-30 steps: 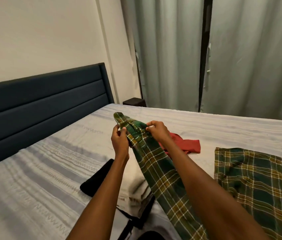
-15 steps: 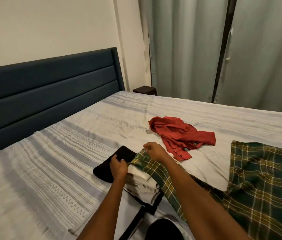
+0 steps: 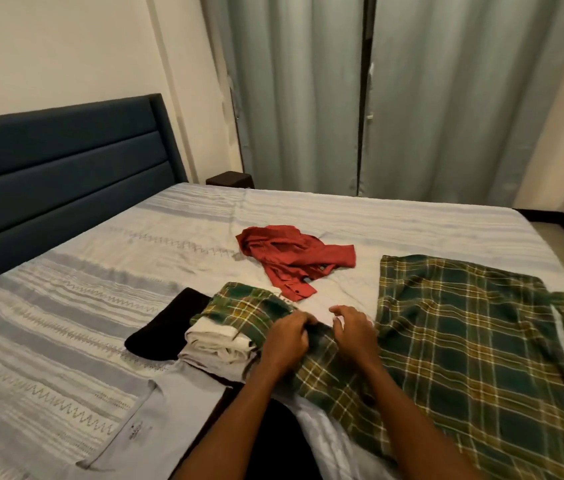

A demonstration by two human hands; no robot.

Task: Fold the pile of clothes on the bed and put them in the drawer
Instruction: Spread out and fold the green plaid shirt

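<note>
Striped bed (image 3: 66,306) | L hand (image 3: 285,337) grips plaid shirt (image 3: 447,341) sleeve | R hand (image 3: 353,329) loose, released

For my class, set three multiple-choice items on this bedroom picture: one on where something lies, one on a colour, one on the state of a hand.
1. Where does the red shirt lie?
A. crumpled on the bed, beyond the hands
B. on the floor
C. folded on the headboard

2. What colour is the headboard?
A. white
B. dark blue
C. red

3. What is the left hand doing?
A. hanging in the air
B. lying flat on the black garment
C. gripping the green plaid shirt

Key:
1 A, the red shirt sits loose on the bed.
2 B, its padded panels are dark blue.
3 C, its fingers curl into the green plaid shirt, while the right hand hovers, fingers relaxed.
</note>
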